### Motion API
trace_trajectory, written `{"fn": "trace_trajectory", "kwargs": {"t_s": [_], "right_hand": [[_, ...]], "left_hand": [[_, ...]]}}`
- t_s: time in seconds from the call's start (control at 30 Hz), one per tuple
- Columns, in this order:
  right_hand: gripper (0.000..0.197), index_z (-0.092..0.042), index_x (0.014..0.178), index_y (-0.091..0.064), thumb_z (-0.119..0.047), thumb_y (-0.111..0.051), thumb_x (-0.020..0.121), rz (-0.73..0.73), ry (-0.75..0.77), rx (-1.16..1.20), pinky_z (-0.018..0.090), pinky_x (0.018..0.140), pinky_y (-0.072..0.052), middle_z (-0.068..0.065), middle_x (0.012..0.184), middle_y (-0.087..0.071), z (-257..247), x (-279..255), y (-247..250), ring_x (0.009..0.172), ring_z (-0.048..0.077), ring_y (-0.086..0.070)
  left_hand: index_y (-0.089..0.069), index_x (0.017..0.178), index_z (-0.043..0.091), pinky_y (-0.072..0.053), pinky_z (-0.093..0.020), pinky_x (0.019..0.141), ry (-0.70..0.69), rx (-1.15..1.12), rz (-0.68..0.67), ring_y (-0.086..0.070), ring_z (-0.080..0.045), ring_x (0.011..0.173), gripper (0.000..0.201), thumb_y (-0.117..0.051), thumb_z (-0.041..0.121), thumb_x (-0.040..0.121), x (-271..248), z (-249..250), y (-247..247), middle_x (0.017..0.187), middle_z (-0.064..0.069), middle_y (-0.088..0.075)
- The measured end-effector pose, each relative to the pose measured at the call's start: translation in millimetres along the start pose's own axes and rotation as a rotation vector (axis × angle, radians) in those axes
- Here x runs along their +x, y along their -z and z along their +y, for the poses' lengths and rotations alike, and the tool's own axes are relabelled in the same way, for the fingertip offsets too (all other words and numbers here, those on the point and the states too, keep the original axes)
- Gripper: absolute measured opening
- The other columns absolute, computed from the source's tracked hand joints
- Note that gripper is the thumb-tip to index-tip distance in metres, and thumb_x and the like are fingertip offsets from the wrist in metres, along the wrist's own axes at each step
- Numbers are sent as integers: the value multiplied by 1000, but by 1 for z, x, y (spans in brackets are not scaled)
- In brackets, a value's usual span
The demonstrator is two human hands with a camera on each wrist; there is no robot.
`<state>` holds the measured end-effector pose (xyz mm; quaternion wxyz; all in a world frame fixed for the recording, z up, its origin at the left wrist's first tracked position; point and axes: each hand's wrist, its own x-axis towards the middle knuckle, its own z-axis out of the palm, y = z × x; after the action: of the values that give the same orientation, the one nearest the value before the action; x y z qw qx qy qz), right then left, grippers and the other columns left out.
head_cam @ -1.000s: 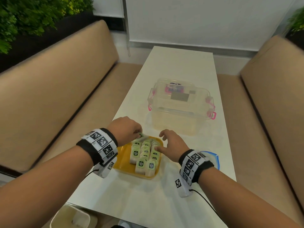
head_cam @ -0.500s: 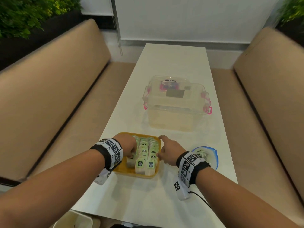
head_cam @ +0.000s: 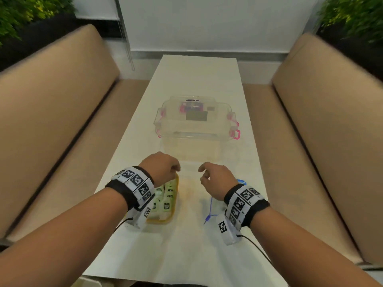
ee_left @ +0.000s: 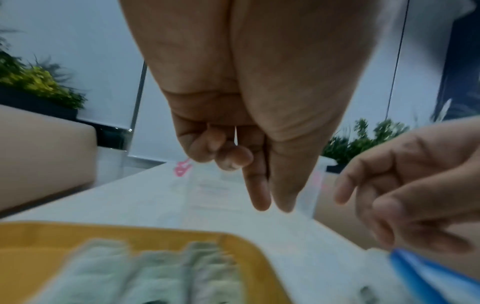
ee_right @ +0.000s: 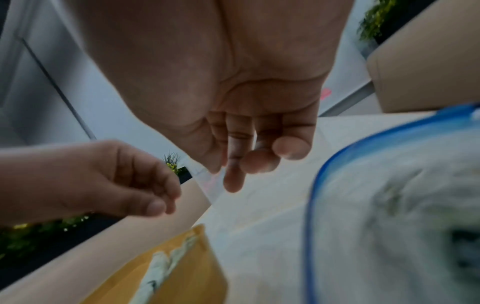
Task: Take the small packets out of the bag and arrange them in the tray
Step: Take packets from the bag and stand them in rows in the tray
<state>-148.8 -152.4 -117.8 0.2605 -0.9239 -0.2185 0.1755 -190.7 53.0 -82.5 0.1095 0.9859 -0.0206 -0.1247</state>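
A yellow tray (head_cam: 173,212) (ee_left: 249,248) holds rows of small pale green packets (head_cam: 165,204) (ee_left: 155,269) and lies on the white table, partly hidden under my left wrist. My left hand (head_cam: 176,168) (ee_left: 262,191) hovers above the tray's far edge with loosely curled fingers and holds nothing. My right hand (head_cam: 202,174) (ee_right: 246,162) hovers to the right of the tray, also loosely curled and holding nothing. Under my right wrist lies the clear bag with a blue rim (head_cam: 211,204) (ee_right: 311,205). Pale, blurred contents show inside it.
A clear lidded storage box (head_cam: 194,125) with pink latches stands on the table just beyond both hands. Tan bench seats (head_cam: 51,121) run along both long sides of the narrow table (head_cam: 196,75). Plants stand at the back corners.
My left hand has lifted out of the packets in the tray, and my right hand has come off the tray's right edge. Both now hover higher and farther apart.
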Motion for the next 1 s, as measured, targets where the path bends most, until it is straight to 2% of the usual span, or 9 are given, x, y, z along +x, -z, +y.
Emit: {"fn": "trace_trajectory", "kwargs": {"t_s": [0.13,0.23,0.4,0.47,0.53,0.6,0.67,0.83,1.0], "right_hand": [[22,-24,107,-64,-18,-52,89,-25,-84,-151,29,76,-46,-2,97,-67,37,-18,25,94,23,-62],[15,-23,99,-63,-22,-56,85,-19,-128,-208,31,76,-50,1,99,-67,61,-34,36,90,25,-61],[27,-20,107,-65,-38,-64,86,-170,-168,-374,34,82,-51,7,115,-43,86,-54,27,91,29,-60],[39,-18,116,-61,-39,-68,84,-252,-202,-398,35,85,-53,10,121,-36,95,-58,18,88,30,-61],[49,-16,122,-53,-34,-73,81,-257,-230,-310,37,85,-54,11,125,-35,104,-58,9,92,31,-61],[54,-15,125,-48,-24,-75,80,-220,-229,-163,35,84,-53,12,129,-39,109,-55,6,100,31,-60],[57,-14,128,-48,-14,-75,78,-163,-196,-34,31,83,-50,11,130,-44,112,-51,6,106,29,-57],[64,-17,137,-43,-15,-70,79,-8,-151,264,26,76,-44,6,132,-52,124,-48,13,97,20,-56],[75,-21,145,-38,-14,-73,79,-113,-89,174,27,100,-43,4,144,-42,147,-51,9,127,20,-48]], "left_hand": [[-70,110,25,-44,-21,82,-173,-157,4,-56,-7,83,20,-60,25,92,15,66,-16,105,8,-71],[-68,112,25,-48,-30,85,-209,-70,-40,-60,-15,95,22,-59,27,92,25,104,-38,107,5,-70],[-65,114,28,-45,-40,95,-65,104,-42,-43,-27,119,26,-62,30,89,31,127,-75,129,-2,-52],[-61,122,30,-44,-42,98,10,127,-63,-33,-32,127,39,-68,26,84,32,130,-87,142,-5,-33],[-51,133,26,-46,-42,99,44,74,-142,-36,-34,129,58,-72,23,80,37,134,-95,147,-9,-24],[-43,137,20,-49,-39,95,54,-14,-223,-50,-31,119,65,-73,20,79,45,139,-98,139,-10,-39],[-44,129,17,-52,-36,84,77,-91,-212,-58,-27,101,55,-68,12,80,52,143,-98,121,-10,-56],[-46,113,23,-48,-33,58,136,-352,-69,-59,-26,79,44,-53,-4,79,58,140,-99,107,-7,-58],[-47,119,29,-44,-27,59,190,-339,-131,-58,-21,77,46,-62,7,81,52,129,-114,105,-4,-59]]}}
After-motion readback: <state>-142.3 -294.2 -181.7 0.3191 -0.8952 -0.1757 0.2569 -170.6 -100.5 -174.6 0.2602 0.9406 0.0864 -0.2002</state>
